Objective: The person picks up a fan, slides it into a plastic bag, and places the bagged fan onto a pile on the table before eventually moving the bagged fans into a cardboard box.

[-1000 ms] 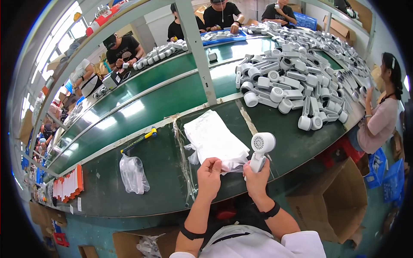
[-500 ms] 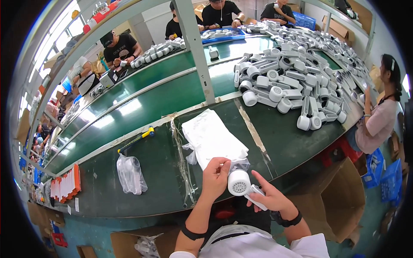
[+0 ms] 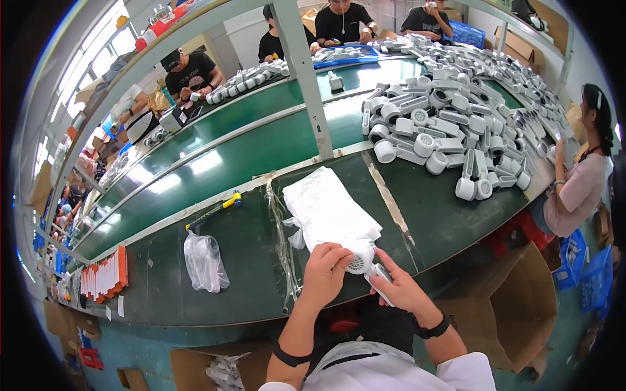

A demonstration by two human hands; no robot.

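The left hand (image 3: 324,270) is nearly closed, thumb and fingers pinching the near edge of the stacked white bags (image 3: 329,205). The right hand (image 3: 399,289) is partly curled round the handle of a white fan (image 3: 359,262), whose head (grille showing) sits at that edge, between the hands. Far right lies a pile of similar fans (image 3: 450,130); left, a clear plastic bag (image 3: 205,262).
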